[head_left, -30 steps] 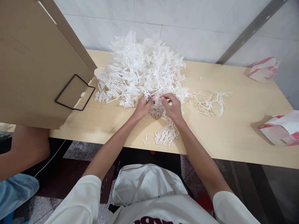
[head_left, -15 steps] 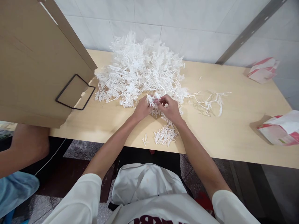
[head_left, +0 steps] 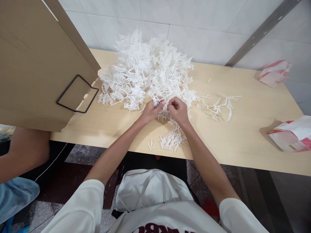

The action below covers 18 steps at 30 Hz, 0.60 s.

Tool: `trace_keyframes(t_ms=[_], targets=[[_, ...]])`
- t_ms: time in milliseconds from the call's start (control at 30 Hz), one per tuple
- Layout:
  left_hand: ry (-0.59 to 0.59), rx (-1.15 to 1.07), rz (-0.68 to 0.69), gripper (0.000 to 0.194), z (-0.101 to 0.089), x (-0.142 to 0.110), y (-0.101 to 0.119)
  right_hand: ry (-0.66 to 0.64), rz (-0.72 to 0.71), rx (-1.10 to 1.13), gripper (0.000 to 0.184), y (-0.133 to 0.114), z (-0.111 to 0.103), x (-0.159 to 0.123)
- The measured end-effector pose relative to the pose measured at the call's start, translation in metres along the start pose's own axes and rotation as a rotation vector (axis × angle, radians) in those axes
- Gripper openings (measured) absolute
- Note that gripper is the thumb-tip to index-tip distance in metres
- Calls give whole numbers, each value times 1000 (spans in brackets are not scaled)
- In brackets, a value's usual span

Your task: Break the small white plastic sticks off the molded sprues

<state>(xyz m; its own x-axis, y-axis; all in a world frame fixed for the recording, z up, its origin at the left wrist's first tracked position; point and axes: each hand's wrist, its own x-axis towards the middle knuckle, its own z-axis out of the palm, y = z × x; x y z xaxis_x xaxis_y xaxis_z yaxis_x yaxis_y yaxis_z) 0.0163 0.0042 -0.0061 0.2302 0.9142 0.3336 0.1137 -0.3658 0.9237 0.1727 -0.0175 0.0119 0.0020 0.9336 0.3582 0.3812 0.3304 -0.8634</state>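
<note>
A large heap of white branched plastic sprigs lies on the table against the tiled wall. At its front edge my left hand is closed on one white sprig, whose thin tips stick out above the fingers. Just to the right, my right hand has its thumb and fingers pinched together, a small gap from the left. Whatever is between those fingertips is too small to make out. Below the hands lies a small pile of short white pieces, with a few loose white bits beside it.
A cardboard sheet stands at the left, with a black wire frame against it. Bare white stems lie right of the heap. Two red-and-white paper bags are at the far right. Another person's arm shows at the left.
My hands, close together before, are now slightly apart. The sprig has tilted lower in my left hand, and my right fingers have come away from it.
</note>
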Motion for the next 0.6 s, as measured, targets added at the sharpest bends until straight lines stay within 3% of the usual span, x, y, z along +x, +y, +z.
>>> trace_keyframes(t_ms=[133, 300, 500, 600], targets=[[88, 17, -1, 43, -4, 3, -2, 70, -139, -149, 11, 2, -1, 3], [95, 82, 83, 35, -3, 3, -13, -92, -102, -123, 19, -1, 2, 1], [-59, 187, 171, 10, 0, 1, -19, -84, -156, -258, 6, 0, 5, -2], [-118, 203, 196, 9, 0, -1, -16, -98, -128, -258, 4, 1, 4, -2]])
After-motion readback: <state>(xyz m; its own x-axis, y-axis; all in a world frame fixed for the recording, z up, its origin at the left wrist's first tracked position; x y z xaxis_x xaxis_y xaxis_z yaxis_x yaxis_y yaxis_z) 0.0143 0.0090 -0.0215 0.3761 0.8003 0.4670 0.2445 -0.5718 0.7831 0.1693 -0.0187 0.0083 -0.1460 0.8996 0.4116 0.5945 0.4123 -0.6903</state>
